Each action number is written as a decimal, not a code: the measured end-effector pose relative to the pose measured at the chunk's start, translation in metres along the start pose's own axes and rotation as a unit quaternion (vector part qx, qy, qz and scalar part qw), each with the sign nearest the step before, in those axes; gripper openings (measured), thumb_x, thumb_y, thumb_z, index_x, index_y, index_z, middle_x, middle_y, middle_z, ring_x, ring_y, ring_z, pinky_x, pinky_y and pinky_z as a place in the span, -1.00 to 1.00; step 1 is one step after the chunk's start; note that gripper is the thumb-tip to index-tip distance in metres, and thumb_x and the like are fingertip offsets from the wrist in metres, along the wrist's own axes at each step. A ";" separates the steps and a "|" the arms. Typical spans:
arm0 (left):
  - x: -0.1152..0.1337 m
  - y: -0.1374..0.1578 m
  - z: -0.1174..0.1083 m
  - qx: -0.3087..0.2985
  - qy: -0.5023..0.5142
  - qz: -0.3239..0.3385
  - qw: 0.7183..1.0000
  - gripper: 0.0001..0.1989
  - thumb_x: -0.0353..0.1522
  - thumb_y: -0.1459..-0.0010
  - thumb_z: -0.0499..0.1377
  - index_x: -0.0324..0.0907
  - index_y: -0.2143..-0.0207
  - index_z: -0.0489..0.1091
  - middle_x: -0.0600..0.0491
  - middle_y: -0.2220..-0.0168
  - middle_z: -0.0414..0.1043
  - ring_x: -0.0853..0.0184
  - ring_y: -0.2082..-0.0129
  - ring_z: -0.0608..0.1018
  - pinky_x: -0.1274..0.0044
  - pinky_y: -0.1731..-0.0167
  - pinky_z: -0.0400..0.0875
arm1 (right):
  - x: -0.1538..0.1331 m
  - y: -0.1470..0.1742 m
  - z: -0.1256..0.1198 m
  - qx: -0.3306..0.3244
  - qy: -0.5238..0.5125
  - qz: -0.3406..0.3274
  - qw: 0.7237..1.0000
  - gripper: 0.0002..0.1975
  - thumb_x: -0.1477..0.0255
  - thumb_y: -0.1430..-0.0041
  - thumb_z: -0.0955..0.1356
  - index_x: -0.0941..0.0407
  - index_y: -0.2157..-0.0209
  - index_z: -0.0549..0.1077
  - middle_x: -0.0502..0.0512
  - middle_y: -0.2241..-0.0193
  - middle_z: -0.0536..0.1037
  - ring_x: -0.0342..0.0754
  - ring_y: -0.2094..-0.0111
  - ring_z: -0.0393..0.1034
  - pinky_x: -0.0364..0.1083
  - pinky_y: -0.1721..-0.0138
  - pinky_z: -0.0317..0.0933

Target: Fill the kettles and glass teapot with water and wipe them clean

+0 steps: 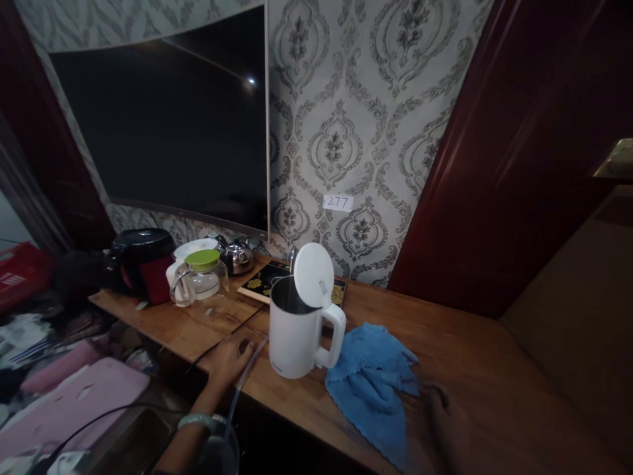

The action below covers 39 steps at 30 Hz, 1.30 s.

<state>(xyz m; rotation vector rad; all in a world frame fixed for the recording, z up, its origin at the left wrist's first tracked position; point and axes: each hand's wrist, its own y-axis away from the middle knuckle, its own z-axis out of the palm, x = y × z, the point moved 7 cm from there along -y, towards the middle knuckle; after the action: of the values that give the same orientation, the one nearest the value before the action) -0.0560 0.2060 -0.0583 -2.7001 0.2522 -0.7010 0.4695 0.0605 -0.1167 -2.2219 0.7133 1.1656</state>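
My left hand (230,357) lies half-open at the front edge of the table (462,330). Near this edge stands the white electric kettle (294,340), lid (313,274) raised. Beside the blue cloth (373,369) is my right hand (448,419); whether open, I cannot tell.

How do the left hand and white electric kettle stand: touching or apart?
Apart: the head view shows a tube and wooden tabletop between the left hand and white electric kettle.

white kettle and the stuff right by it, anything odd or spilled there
No spill that I can make out. The white kettle stands upright, but its lid is flipped open. The blue cloth beside it lies crumpled, which looks slightly untidy.
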 end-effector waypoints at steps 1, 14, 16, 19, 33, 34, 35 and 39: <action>0.000 0.000 0.000 0.000 -0.002 -0.001 1.000 -0.66 -0.18 -0.21 0.01 -0.16 0.37 0.49 -0.06 0.34 0.59 0.17 0.31 0.58 0.44 0.28 0.39 | -0.001 0.000 0.000 0.000 -0.004 -0.001 1.000 -0.57 0.08 0.00 0.21 0.08 0.38 0.53 0.17 0.35 0.66 0.16 0.28 0.52 -0.03 0.28 0.34; 0.003 0.000 -0.001 -0.002 0.003 -0.014 1.000 -0.66 -0.18 -0.20 0.03 -0.18 0.35 0.51 -0.08 0.30 0.59 0.18 0.27 0.58 0.43 0.23 0.38 | -0.007 0.004 -0.004 0.002 0.014 0.018 1.000 -0.55 0.07 0.03 0.20 0.09 0.38 0.53 0.20 0.34 0.66 0.18 0.26 0.51 0.00 0.25 0.33; 0.004 0.000 -0.001 -0.007 -0.004 -0.018 1.000 -0.66 -0.19 -0.20 0.02 -0.19 0.34 0.51 -0.09 0.29 0.60 0.17 0.27 0.58 0.42 0.23 0.39 | -0.008 0.006 -0.006 0.001 0.025 0.024 0.999 -0.56 0.09 0.00 0.20 0.10 0.35 0.54 0.20 0.34 0.65 0.18 0.27 0.51 -0.01 0.27 0.33; 0.005 0.000 -0.001 -0.014 -0.011 -0.014 1.000 -0.68 -0.21 -0.20 0.02 -0.18 0.36 0.50 -0.07 0.29 0.60 0.17 0.27 0.58 0.43 0.24 0.38 | -0.010 0.006 -0.004 -0.015 0.018 0.020 1.000 -0.56 0.09 -0.02 0.21 0.09 0.34 0.55 0.21 0.31 0.66 0.18 0.24 0.51 -0.01 0.25 0.32; 0.007 0.001 -0.003 -0.001 -0.021 -0.011 1.000 -0.70 -0.23 -0.18 0.03 -0.16 0.43 0.47 -0.05 0.35 0.57 0.19 0.32 0.56 0.46 0.30 0.36 | 0.000 0.002 -0.003 -0.014 0.030 0.023 0.999 -0.54 0.05 0.04 0.20 0.07 0.35 0.53 0.19 0.34 0.65 0.19 0.27 0.51 -0.01 0.30 0.31; 0.007 0.001 -0.003 -0.003 -0.021 -0.012 1.000 -0.70 -0.23 -0.19 0.03 -0.16 0.42 0.48 -0.05 0.35 0.57 0.20 0.32 0.56 0.46 0.29 0.36 | -0.001 0.002 -0.003 -0.014 0.032 0.025 0.999 -0.54 0.05 0.04 0.20 0.07 0.35 0.53 0.19 0.34 0.65 0.19 0.27 0.51 -0.01 0.30 0.30; 0.007 0.001 -0.003 -0.006 -0.021 -0.012 1.000 -0.70 -0.23 -0.19 0.03 -0.16 0.41 0.48 -0.05 0.34 0.58 0.20 0.31 0.56 0.46 0.28 0.36 | -0.001 0.002 -0.003 -0.013 0.035 0.026 0.999 -0.54 0.05 0.03 0.20 0.07 0.35 0.53 0.19 0.34 0.65 0.18 0.27 0.51 -0.01 0.31 0.30; 0.006 0.001 -0.002 -0.015 -0.014 -0.013 1.000 -0.69 -0.22 -0.20 0.02 -0.17 0.36 0.49 -0.06 0.33 0.58 0.20 0.30 0.56 0.46 0.27 0.36 | -0.003 0.002 -0.005 0.002 0.032 0.013 0.999 -0.56 0.08 0.06 0.20 0.08 0.39 0.53 0.20 0.34 0.65 0.17 0.27 0.51 -0.01 0.30 0.31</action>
<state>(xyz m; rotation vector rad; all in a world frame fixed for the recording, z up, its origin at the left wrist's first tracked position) -0.0518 0.2034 -0.0546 -2.7450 0.2224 -0.6715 0.4699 0.0567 -0.1123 -2.2609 0.7718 1.1086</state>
